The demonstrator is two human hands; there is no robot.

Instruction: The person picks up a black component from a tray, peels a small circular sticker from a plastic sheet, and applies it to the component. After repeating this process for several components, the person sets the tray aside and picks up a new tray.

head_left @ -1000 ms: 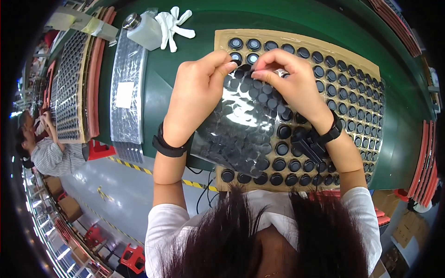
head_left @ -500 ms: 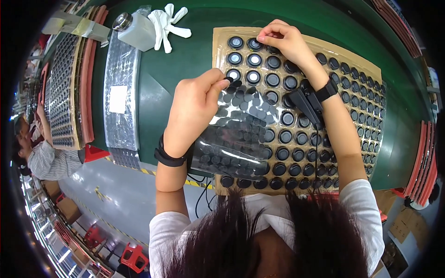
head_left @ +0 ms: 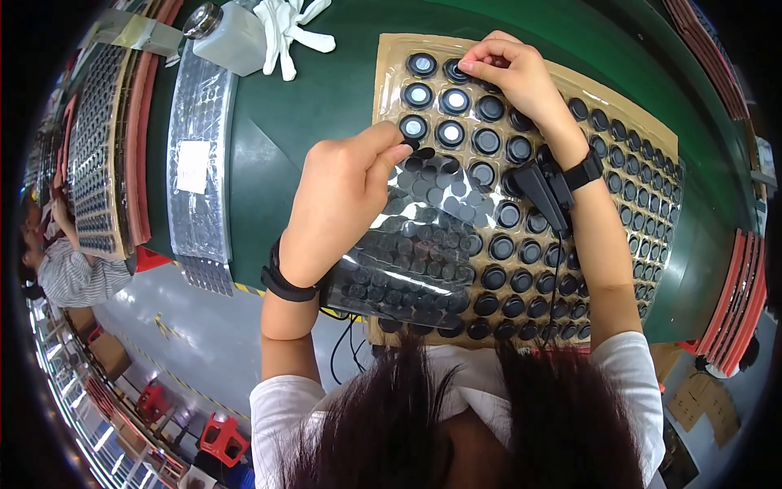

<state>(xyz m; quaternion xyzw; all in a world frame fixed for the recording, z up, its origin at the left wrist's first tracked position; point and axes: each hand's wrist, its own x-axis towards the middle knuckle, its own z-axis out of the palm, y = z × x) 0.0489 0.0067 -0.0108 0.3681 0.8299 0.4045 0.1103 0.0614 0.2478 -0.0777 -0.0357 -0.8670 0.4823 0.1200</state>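
Note:
My left hand (head_left: pixel 346 183) is closed in a pinch on the upper edge of a clear plastic sheet (head_left: pixel 407 273) dotted with dark round stickers. The sheet lies over the near left part of a clear moulded tray (head_left: pixel 395 72), whose pockets hold rows of black round parts (head_left: pixel 486 141). Several parts at the far left corner show pale centres, among them a black part (head_left: pixel 422 64) in the far row. My right hand (head_left: pixel 517 77) has thumb and finger pressed together at the part beside it (head_left: pixel 454 70); anything between the fingertips is hidden.
Brown cardboard (head_left: pixel 391 49) lies under the tray on the green table (head_left: pixel 285 106). Far left are a white bottle (head_left: pixel 232 37), a white glove (head_left: pixel 285 37) and a plastic-wrapped stack (head_left: pixel 199 212). A black device (head_left: pixel 542 196) with a cable hangs by my right wrist. Another person (head_left: pixel 77 269) works at left.
The view has shifted slightly, and the tray sits a little further right in it. Both hands keep their pinches at nearly the same places; my right fingertips remain at the same part.

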